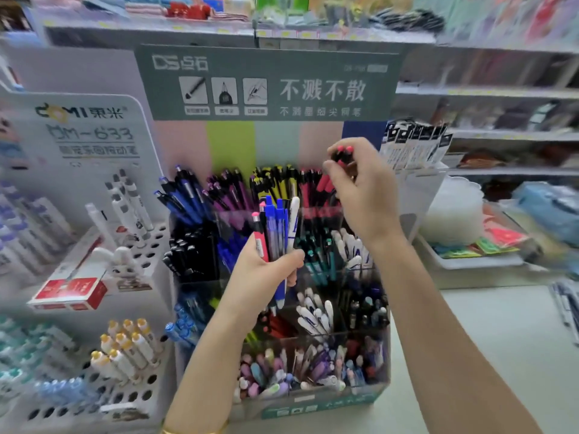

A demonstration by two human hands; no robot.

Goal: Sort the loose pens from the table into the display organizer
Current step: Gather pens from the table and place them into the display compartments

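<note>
"Well, what do we see at the far left?"
"A white perforated stand point(147, 245), with one red box point(72, 292) lying against it beside one rabbit figure point(123, 261). Yellow-capped markers point(125, 349) stand lower down (about eight, though the blur hampers us)."
"And in the middle?"
"Our left hand point(263, 274) is curled tight round a bunch of pens point(275, 227). We count one pink, two blue-topped and one white. They stand upright in front of the display organizer point(313, 402) and hide part of its middle rows."
"Further right?"
"Our right hand point(360, 189) pinches two pink-topped pens point(343, 155) between thumb and fingertips, just above the pink compartment point(313, 186) in the back row. We count four colour groups there: blue, purple, yellow, pink."
"Past that?"
"Hanging refill packs point(413, 145), then one white tray point(470, 261) on the table point(501, 324)."
</note>
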